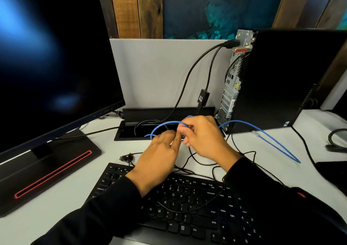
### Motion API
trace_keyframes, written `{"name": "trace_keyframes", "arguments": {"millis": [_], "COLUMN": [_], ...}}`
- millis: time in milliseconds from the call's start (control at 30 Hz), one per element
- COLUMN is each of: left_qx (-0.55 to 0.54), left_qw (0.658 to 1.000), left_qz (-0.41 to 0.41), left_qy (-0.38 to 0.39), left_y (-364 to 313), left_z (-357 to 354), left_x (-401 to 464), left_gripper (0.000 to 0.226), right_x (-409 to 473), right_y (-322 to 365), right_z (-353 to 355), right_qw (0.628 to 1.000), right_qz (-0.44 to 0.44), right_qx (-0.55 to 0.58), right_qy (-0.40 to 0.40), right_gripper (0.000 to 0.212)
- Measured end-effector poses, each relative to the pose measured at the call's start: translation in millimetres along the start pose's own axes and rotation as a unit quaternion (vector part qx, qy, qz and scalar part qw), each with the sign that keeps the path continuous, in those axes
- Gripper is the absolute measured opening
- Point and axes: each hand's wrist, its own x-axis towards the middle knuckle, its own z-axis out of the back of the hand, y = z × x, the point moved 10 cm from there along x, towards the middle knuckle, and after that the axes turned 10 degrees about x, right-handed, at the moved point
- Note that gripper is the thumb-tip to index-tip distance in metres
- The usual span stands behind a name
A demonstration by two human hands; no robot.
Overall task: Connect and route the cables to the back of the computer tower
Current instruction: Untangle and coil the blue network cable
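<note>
White worktop (56,212) under a grey divider, and both hands meet above the keyboard (187,203): right hand (204,137) pinches the looping blue cable (272,137), left hand (159,154) curls fingers onto it too. The cable's plug is blurred; its long run trails right, past the upright computer tower (281,79), whose port-side faces left with black cables (197,72) plugged near the top

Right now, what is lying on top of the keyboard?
Thin black cables cross the keyboard, and both sleeved forearms hang over it. Keys beneath the sleeves are hidden.
</note>
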Motion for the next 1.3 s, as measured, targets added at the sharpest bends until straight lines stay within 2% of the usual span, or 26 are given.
{"name": "trace_keyframes", "arguments": {"millis": [33, 133, 167, 233, 367, 433, 467, 533, 567, 633, 733, 800, 867, 933, 967, 1033, 1067, 1100, 1133, 1200, 1233, 1300], "left_qx": [-0.033, -0.12, -0.151, -0.213, -0.263, -0.297, -0.311, -0.326, -0.333, -0.336, -0.331, -0.325, -0.317, -0.333, -0.375, -0.48, -0.497, -0.475, -0.426, -0.286, -0.255, -0.241], "left_qw": [0.999, 0.978, 0.968, 0.949, 0.919, 0.916, 0.924, 0.939, 0.936, 0.93, 0.937, 0.942, 0.947, 0.942, 0.924, 0.867, 0.855, 0.868, 0.894, 0.95, 0.959, 0.961], "left_qz": [-0.023, -0.111, -0.118, -0.07, 0.096, 0.149, 0.156, 0.107, 0.084, 0.049, -0.02, -0.026, -0.001, 0.04, 0.07, 0.127, 0.141, 0.145, 0.142, 0.118, 0.112, 0.112], "left_qy": [-0.032, -0.127, -0.16, -0.222, -0.277, -0.224, -0.156, 0.013, 0.081, 0.14, 0.105, 0.073, 0.054, 0.03, 0.032, 0.041, 0.034, 0.019, 0.002, -0.039, -0.057, -0.071], "left_y": [-4.2, -15.3, -11.5, 12.2, 66.3, 81.9, 82.9, 70.3, 60.5, 40.3, 16.7, 18.5, 33.4, 51.9, 60.3, 70.8, 73.7, 76.4, 78.2, 73.9, 70.0, 65.2], "left_z": [8.3, 39.3, 51.6, 75.1, 104.4, 91.1, 76.5, 33.0, 13.6, -11.8, -13.7, -0.4, 5.5, 7.6, 5.2, -0.9, -0.7, 2.2, 6.4, 16.2, 19.2, 21.0], "left_x": [-1.5, -13.3, -16.8, -19.6, -17.4, -6.3, 3.1, 15.2, 14.4, 8.4, 6.6, 9.7, 11.0, 9.8, 8.6, 7.7, 8.3, 9.0, 9.6, 9.6, 9.3, 7.9], "left_gripper": [0.054, 0.029, 0.021, 0.014, 0.03, 0.024, 0.04, 0.079, 0.085, 0.075, 0.038, 0.02, 0.023, 0.027, 0.027, 0.027, 0.027, 0.026, 0.025, 0.023, 0.021, 0.017], "right_x": [-0.7, -5.3, -7.5, -13.1, -23.9, -30.7, -34.2, -39.9, -42.3, -49.2, -54.1, -50.5, -44.6, -34.5, -30.0, -27.3, -26.8, -26.0, -25.1, -23.0, -23.6, -22.8], "right_y": [-2.7, -5.3, -6.2, -7.9, -5.6, 0.7, 4.2, 12.1, 18.7, 30.6, 42.1, 37.9, 26.6, 9.4, -1.6, -17.6, -21.2, -23.5, -22.5, -14.9, -10.1, -0.1], "right_z": [6.2, 15.0, 15.2, 13.0, 1.5, -5.5, -10.0, -15.1, -14.9, -15.1, -10.9, -1.1, 12.8, 27.4, 31.7, 39.6, 41.6, 40.6, 37.4, 25.0, 15.3, -5.3], "right_qw": [1.0, 0.999, 0.998, 0.997, 0.99, 0.98, 0.973, 0.959, 0.951, 0.936, 0.925, 0.935, 0.955, 0.98, 0.987, 0.962, 0.941, 0.931, 0.939, 0.977, 0.989, 0.997], "right_qz": [0.004, 0.039, 0.048, 0.065, 0.129, 0.18, 0.208, 0.257, 0.284, 0.328, 0.358, 0.341, 0.294, 0.195, 0.129, 0.026, -0.007, -0.032, -0.045, -0.041, -0.039, -0.028], "right_qx": [0.018, 0.023, 0.028, 0.032, -0.004, -0.034, -0.055, -0.085, -0.091, -0.099, -0.102, -0.075, -0.033, 0.029, 0.092, 0.273, 0.338, 0.363, 0.342, 0.207, 0.14, 0.073], "right_qy": [-0.012, -0.019, -0.013, 0.008, 0.052, 0.072, 0.082, 0.085, 0.081, 0.081, 0.073, 0.057, 0.031, 0.012, 0.016, 0.022, 0.021, 0.022, 0.02, 0.016, 0.02, 0.027], "right_gripper": [0.017, 0.015, 0.015, 0.015, 0.023, 0.027, 0.027, 0.027, 0.026, 0.026, 0.036, 0.037, 0.03, 0.023, 0.022, 0.018, 0.019, 0.029, 0.041, 0.052, 0.055, 0.043]}}
